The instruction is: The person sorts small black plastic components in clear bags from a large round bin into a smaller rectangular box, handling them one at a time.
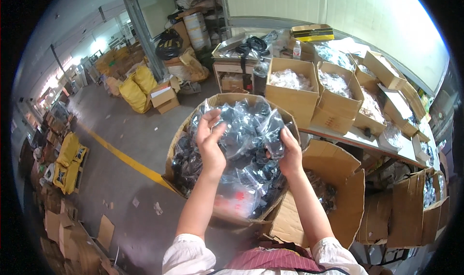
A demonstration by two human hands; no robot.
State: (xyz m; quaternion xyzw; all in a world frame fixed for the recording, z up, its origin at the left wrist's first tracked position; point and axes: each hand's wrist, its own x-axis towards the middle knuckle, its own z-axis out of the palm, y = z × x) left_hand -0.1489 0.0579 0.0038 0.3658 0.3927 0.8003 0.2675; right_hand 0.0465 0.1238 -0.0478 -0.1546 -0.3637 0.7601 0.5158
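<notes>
A large cardboard box [172, 164] stands in front of me, heaped with clear plastic bags that hold dark parts. Between the thumb and fingers of my right hand [291, 155] is one clear plastic bag [271, 133] with something black inside, raised over the right part of the heap. My left hand [211, 142] is above the left part, its fingers bent and apart from the thumb, with no bag plainly in its grasp. Near the box's front edge lies a larger clear bag [235, 197] with red marks.
On the right, a long table [338, 140] carries several open cartons of bagged parts. An open carton [345, 193] sits beside my right forearm. Yellow sacks [139, 89] and a small carton [165, 95] stand on the floor at the far left, beyond a yellow floor line [128, 158].
</notes>
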